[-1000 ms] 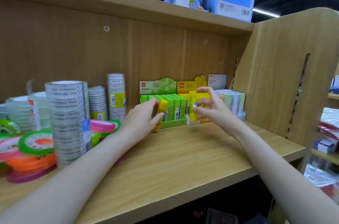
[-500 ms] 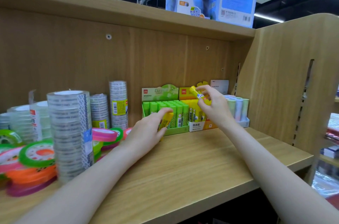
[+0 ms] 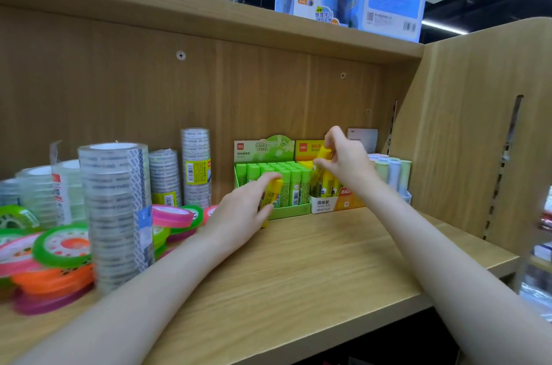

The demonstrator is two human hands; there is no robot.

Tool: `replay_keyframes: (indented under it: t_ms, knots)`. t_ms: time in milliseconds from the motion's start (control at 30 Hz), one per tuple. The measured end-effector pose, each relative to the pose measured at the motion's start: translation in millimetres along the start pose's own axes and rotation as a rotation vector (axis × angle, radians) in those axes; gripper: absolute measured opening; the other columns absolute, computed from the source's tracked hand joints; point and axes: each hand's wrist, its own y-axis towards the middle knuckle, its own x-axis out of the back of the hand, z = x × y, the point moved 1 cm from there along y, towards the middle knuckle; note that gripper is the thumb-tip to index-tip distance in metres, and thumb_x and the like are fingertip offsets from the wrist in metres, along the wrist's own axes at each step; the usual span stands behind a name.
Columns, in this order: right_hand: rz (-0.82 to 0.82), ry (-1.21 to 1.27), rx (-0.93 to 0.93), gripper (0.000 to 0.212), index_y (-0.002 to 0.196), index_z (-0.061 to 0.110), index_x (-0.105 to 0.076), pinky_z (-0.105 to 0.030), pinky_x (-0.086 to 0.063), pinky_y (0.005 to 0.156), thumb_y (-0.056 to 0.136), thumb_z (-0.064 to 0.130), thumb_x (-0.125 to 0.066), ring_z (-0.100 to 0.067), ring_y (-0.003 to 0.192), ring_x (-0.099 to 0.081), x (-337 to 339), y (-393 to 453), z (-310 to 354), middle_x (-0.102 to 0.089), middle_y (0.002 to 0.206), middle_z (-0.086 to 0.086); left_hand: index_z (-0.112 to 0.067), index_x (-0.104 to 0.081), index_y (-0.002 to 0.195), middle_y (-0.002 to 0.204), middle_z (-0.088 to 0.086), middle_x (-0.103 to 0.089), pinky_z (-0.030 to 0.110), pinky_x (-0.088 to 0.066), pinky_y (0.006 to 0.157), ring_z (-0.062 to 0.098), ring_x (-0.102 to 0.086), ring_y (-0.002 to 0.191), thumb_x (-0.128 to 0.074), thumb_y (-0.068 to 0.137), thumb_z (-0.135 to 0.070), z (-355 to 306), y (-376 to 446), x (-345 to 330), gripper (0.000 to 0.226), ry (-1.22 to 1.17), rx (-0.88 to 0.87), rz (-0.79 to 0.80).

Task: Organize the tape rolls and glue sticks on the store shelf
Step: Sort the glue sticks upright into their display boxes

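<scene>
**Wooden shelf and what sits on it**

The wooden shelf (image 3: 313, 269) carries clear tape stacks (image 3: 115, 209) and coloured tape rolls (image 3: 59, 248) beyond the left hand (image 3: 239, 215); green (image 3: 274, 182) and yellow glue-stick boxes (image 3: 331, 200) stand under the right hand (image 3: 346, 164).

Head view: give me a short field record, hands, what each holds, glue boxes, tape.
left hand: grips a yellow glue stick in front of the green glue stick box
right hand: pinches a second yellow glue stick above the yellow glue stick box
green box: full of upright green sticks
pastel glue sticks: upright, right of the yellow box
clear tape stacks: upright, left on the shelf
coloured tape rolls: lying flat, far left
</scene>
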Motion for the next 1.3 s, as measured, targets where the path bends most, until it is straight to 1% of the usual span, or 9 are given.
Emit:
replay_keyframes:
  t_ms: [133,367,500,633,733,800,933,1067,1300]
  knots:
    - [0.147,-0.296,0.094,0.024,0.103,0.012,-0.051,-0.036,-0.039,0.083,0.086,0.025,-0.062,-0.024,0.101,-0.042,-17,3,-2,-0.057,0.105,-0.007,-0.033,-0.033,0.138,0.104,0.004,-0.059,0.031,-0.043,0.080,0.019,-0.056,0.090,-0.053,0.093,-0.022,1,-1,0,0.051,0.000,0.005,0.000]
    - [0.150,-0.267,0.038,0.026,0.116,0.020,-0.058,-0.041,-0.033,0.095,0.091,0.025,-0.056,-0.022,0.121,-0.034,-16,-7,-9,-0.049,0.124,0.000,-0.034,-0.030,0.140,0.102,0.002,-0.059,0.036,-0.047,0.085,0.022,-0.059,0.091,-0.056,0.090,-0.018,2,-1,-1,0.058,-0.025,0.047,0.023]
    - [0.131,-0.267,0.052,0.035,0.126,0.021,-0.055,-0.041,-0.032,0.096,0.092,0.015,-0.052,-0.023,0.120,-0.037,-21,-19,-12,-0.045,0.127,-0.004,-0.039,-0.021,0.144,0.105,0.006,-0.062,0.039,-0.048,0.088,0.025,-0.061,0.093,-0.059,0.088,-0.017,5,-2,-2,0.071,-0.035,0.105,0.056]
    - [-0.154,0.068,0.212,0.033,0.120,0.015,-0.062,-0.032,-0.039,0.091,0.088,0.006,-0.057,-0.022,0.108,-0.050,-11,-33,5,-0.056,0.113,-0.008,-0.031,-0.021,0.145,0.111,0.003,-0.060,0.036,-0.047,0.092,0.020,-0.061,0.098,-0.065,0.085,-0.014,2,-1,0,0.076,-0.141,0.132,0.044]
    - [0.126,0.400,0.223,0.032,0.120,0.017,-0.059,-0.015,-0.047,0.082,0.088,0.012,-0.061,-0.006,0.092,-0.059,-11,-46,32,-0.063,0.095,0.006,-0.027,-0.026,0.143,0.111,0.002,-0.062,0.035,-0.046,0.093,0.019,-0.061,0.098,-0.066,0.084,-0.014,0,-1,-1,0.072,-0.145,0.122,0.067]
    - [0.227,0.439,0.200,0.033,0.116,0.018,-0.060,-0.018,-0.051,0.082,0.084,0.014,-0.067,0.003,0.086,-0.060,-15,-49,38,-0.062,0.088,0.013,-0.025,-0.030,0.141,0.108,0.002,-0.062,0.034,-0.047,0.092,0.019,-0.062,0.095,-0.065,0.084,-0.014,-2,-1,-2,0.068,-0.169,0.111,0.086]
    - [0.218,0.485,0.168,0.025,0.103,0.019,-0.059,-0.025,-0.053,0.078,0.083,0.007,-0.067,-0.002,0.079,-0.061,-16,-48,33,-0.063,0.080,0.011,-0.021,-0.040,0.133,0.103,-0.001,-0.061,0.029,-0.047,0.091,0.016,-0.062,0.099,-0.063,0.086,-0.013,-6,-1,0,0.053,-0.165,0.065,0.100]
    - [0.275,0.451,0.207,0.031,0.111,0.015,-0.059,-0.011,-0.047,0.072,0.082,0.009,-0.069,0.006,0.083,-0.057,-18,-51,34,-0.061,0.090,0.008,-0.016,-0.057,0.118,0.112,0.000,-0.063,0.029,-0.042,0.090,0.017,-0.056,0.107,-0.060,0.088,-0.021,-3,-1,1,0.030,0.014,-0.012,0.078]
    - [0.242,0.566,0.106,0.020,0.088,0.020,-0.053,-0.016,-0.050,0.066,0.082,0.009,-0.069,0.002,0.080,-0.058,-12,-50,32,-0.061,0.088,0.004,-0.024,-0.057,0.119,0.116,-0.004,-0.057,0.031,-0.038,0.095,0.016,-0.047,0.112,-0.053,0.092,-0.032,-2,-1,4,0.028,0.188,0.002,0.085]
